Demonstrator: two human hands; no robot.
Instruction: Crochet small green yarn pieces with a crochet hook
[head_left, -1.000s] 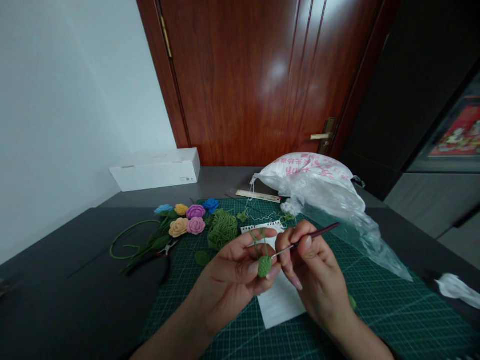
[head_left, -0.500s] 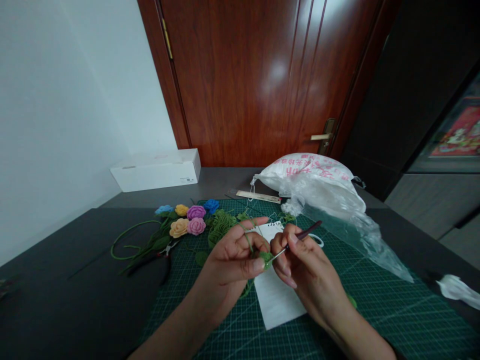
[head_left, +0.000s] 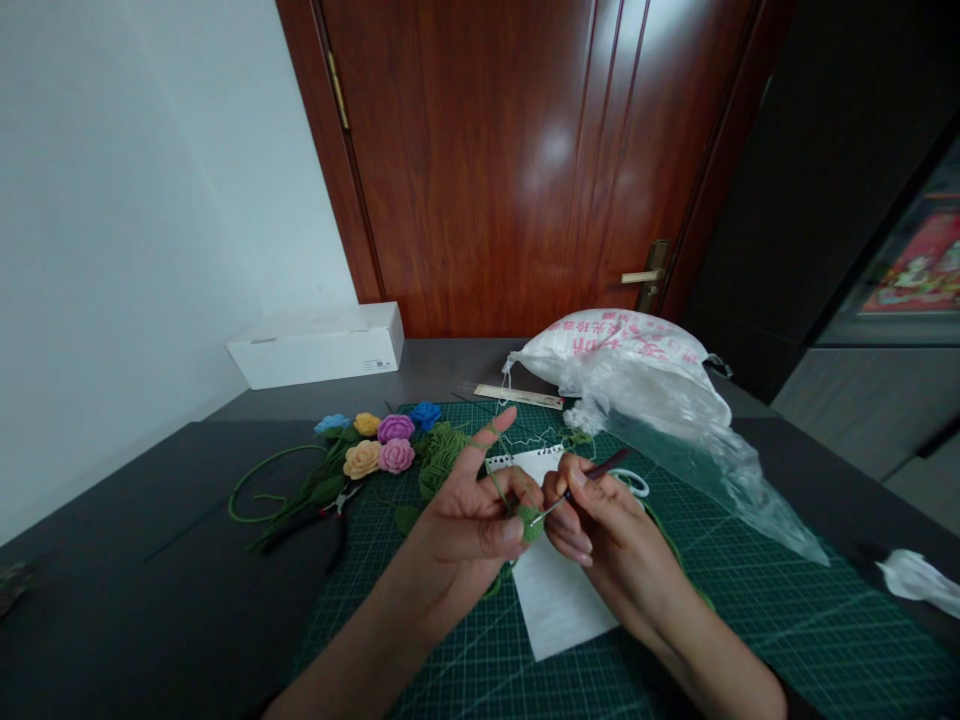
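Left hand [head_left: 466,512] pinches green crocheted piece [head_left: 532,524] | right hand [head_left: 613,522] pinches crochet hook [head_left: 609,464], tip at its right edge, apparently mid-stitch | next move calls for steady fingers

My left forearm [head_left: 360,640] runs off the bottom edge. Fingers partly hide the green crochet piece [head_left: 532,523]. Writing on the paper [head_left: 562,590] is illegible.

Six crocheted flowers [head_left: 396,456], two of them blue, lie near the mat's [head_left: 787,620] far left corner. One white box [head_left: 322,352] sits toward the desk's [head_left: 187,500] far left corner. One pair of pliers [head_left: 339,502], one crochet hook [head_left: 600,470].
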